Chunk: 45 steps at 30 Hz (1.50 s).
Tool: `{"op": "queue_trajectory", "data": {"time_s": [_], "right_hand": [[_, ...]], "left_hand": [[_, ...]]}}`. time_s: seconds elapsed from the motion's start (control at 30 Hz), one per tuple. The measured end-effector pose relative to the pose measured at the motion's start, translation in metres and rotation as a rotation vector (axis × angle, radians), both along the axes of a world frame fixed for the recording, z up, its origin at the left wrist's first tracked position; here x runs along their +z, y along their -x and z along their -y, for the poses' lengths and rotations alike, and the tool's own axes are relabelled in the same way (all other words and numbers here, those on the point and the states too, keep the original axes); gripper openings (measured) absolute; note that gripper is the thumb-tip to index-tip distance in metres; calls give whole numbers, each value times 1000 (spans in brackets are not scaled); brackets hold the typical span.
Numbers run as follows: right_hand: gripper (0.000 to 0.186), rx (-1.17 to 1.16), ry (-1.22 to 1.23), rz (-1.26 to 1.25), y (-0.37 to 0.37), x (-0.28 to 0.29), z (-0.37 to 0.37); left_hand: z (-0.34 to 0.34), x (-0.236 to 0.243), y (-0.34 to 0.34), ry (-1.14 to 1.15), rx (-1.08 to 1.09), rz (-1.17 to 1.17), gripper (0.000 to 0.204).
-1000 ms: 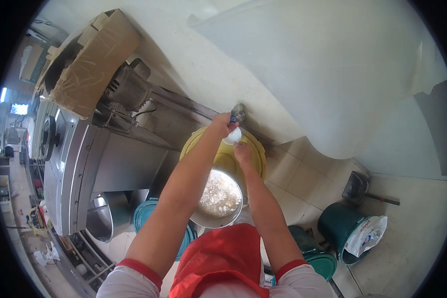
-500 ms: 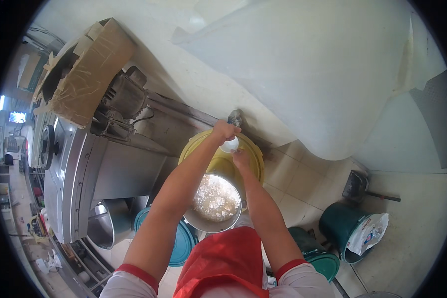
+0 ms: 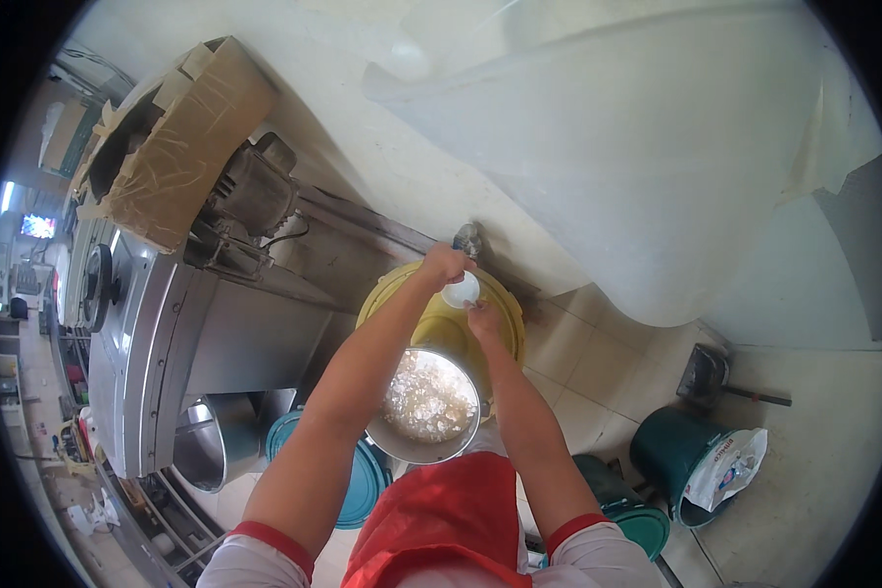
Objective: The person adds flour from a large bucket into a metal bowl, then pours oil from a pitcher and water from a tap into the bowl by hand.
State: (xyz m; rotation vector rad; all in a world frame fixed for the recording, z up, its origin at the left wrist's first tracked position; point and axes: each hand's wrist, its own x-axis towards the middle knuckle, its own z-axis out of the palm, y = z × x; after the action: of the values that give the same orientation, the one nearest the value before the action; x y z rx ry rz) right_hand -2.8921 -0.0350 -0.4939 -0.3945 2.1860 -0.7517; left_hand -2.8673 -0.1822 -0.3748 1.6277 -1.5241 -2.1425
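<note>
Above a large round yellow container, a small white bowl is between my hands. My right hand pinches the bowl's near rim, fingers closed. My left hand is closed at its far left edge; a hint of blue shows by the fingers, but what they grip is too small to make out. Closer to my body, a round metal pot sits between my forearms. White, floury lumps and a paler tan mass lie in it; my left forearm covers part of its left side.
A steel machine with a motor and a cardboard box stands left. A teal lid lies below. At right are a dark green bucket, a dustpan and a hanging translucent sheet.
The view has shifted slightly, so most things sit a little lower. Both hands stay at the white bowl, which shows a bit more of its round opening.
</note>
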Motion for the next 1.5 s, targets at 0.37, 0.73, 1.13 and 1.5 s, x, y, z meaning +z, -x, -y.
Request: {"op": "queue_trajectory", "data": {"time_s": [0.37,0.73,1.13,1.5], "right_hand": [[34,55,25,23,7,-3,0],[37,104,12,40,3,-21,0],[35,114,26,68,7,6,0],[33,112,17,52,6,0,1]], "left_hand": [[1,-5,0,41,-63,30,11],[2,18,-8,27,-124,13,13],[3,8,-11,90,-180,67,12],[3,-4,-19,179,-218,70,17]]}}
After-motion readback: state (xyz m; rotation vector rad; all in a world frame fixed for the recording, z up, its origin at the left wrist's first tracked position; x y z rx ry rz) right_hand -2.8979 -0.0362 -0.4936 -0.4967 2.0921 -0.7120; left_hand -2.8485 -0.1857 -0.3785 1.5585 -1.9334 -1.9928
